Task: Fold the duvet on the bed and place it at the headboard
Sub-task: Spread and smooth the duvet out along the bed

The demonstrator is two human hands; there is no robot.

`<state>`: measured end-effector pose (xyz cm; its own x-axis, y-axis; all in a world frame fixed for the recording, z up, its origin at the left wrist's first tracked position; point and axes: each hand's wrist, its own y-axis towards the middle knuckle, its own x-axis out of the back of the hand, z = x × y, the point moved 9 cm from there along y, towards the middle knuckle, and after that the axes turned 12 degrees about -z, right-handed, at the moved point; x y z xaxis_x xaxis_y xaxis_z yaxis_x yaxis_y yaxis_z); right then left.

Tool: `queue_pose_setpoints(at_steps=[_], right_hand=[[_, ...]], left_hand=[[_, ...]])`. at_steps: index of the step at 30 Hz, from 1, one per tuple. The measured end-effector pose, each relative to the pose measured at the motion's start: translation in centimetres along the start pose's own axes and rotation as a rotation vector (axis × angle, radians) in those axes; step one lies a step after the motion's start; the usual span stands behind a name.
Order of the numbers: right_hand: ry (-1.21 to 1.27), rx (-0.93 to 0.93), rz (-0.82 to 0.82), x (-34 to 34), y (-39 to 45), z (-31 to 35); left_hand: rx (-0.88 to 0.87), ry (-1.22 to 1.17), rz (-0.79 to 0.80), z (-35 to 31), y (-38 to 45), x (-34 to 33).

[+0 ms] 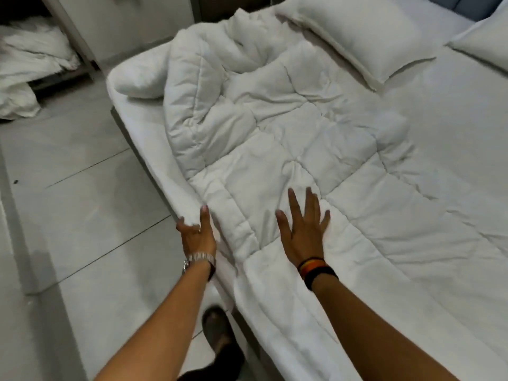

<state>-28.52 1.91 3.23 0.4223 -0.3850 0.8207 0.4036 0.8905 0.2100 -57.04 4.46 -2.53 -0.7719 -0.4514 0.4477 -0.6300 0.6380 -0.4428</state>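
A white quilted duvet point(275, 127) lies rumpled across the left side of the bed point(439, 133), bunched up toward the far end. My left hand point(196, 233) grips the duvet's near side edge at the mattress edge, thumb on top. My right hand point(303, 229) rests flat on the duvet with its fingers spread. A grey-blue headboard point(467, 4) shows at the top right corner.
Two white pillows lie on the bed, one point(357, 37) at the top centre and one point(483, 48) at the right edge. Another pillow point(140, 75) sits at the bed's far left corner. White bedding point(30, 64) is piled on the tiled floor at the upper left. My foot point(217, 334) stands beside the bed.
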Motion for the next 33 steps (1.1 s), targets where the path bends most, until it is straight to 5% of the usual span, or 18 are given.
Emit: queue_pose_setpoints(at_steps=[4, 11, 17, 22, 29, 33], right_hand=[[-0.094, 0.094, 0.059, -6.0, 7.1, 5.1], [-0.384, -0.012, 0.185, -19.4, 10.1, 4.1], [-0.293, -0.043, 0.255, -20.9, 8.9, 8.0], [-0.306, -0.153, 0.420, -22.3, 8.3, 10.6], [-0.024, -0.048, 0.036, -19.6, 22.3, 21.9], [-0.074, -0.114, 0.090, -25.1, 29.2, 22.8]], left_hand=[[-0.012, -0.033, 0.008, -6.8, 8.5, -4.3], [-0.117, -0.012, 0.136, -13.1, 19.2, -12.9], [-0.242, -0.190, -0.070, -18.8, 25.0, -6.1], [-0.112, 0.046, 0.181, -17.4, 25.3, -2.0], [-0.209, 0.000, 0.236, -29.4, 29.0, -4.9], [-0.283, 0.021, 0.376, -37.0, 31.4, -14.0]])
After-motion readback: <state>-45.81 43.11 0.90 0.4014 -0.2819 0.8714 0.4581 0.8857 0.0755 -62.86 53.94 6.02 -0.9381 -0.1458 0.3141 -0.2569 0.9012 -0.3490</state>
